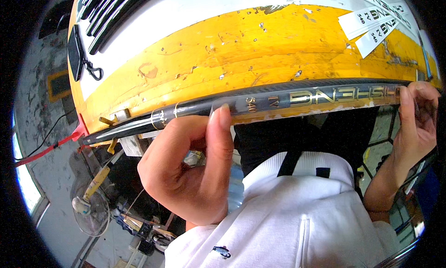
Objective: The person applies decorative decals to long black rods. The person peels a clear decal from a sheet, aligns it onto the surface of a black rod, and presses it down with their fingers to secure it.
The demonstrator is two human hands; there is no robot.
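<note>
A clear decal strip (260,104) with gold lettering is stretched along a black fishing rod (193,108) with gold rings and a woven-looking surface. My left hand (190,168) pinches the strip's left end between thumb and forefinger, right against the rod. At the far right, my right hand (418,121) pinches the other end, its fingers partly hidden near the picture's rim. The strip's upper edge overlaps the rod, while its lower edge hangs below it; I cannot tell how much of it is stuck down.
The rod runs along the near edge of a scuffed yellow table (209,49). Several black rods (111,17) and a black strap with a clip (76,54) lie at the far left. White printed strips (371,28) overlap at the far right. A fan (93,212) stands at lower left.
</note>
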